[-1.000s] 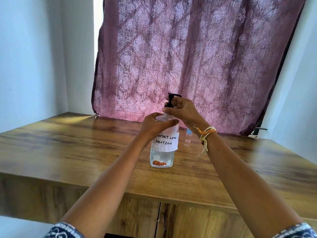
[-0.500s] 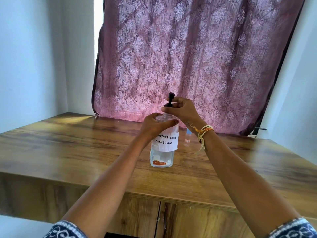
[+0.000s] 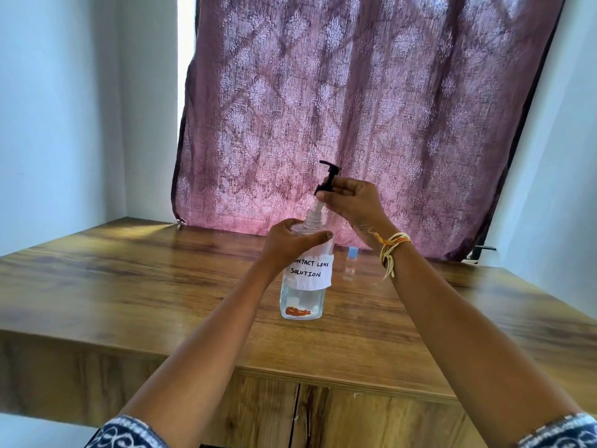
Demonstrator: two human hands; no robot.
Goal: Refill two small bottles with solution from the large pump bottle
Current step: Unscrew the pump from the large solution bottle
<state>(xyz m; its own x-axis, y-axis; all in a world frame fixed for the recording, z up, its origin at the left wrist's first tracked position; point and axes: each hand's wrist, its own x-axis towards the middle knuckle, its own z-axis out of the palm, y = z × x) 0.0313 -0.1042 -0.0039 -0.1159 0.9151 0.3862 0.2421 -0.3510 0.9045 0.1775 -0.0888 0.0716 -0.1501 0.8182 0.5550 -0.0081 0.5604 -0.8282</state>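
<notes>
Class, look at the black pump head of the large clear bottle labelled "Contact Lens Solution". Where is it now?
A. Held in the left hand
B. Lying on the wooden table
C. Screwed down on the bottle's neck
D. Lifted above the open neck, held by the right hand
D: the right hand holds the black pump head above the neck of the large clear bottle, its tube showing between them.

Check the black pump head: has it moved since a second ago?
Yes. The pump head has risen, lifted by the right hand, clear of the neck of the large bottle, which stays put on the table under the left hand.
</notes>
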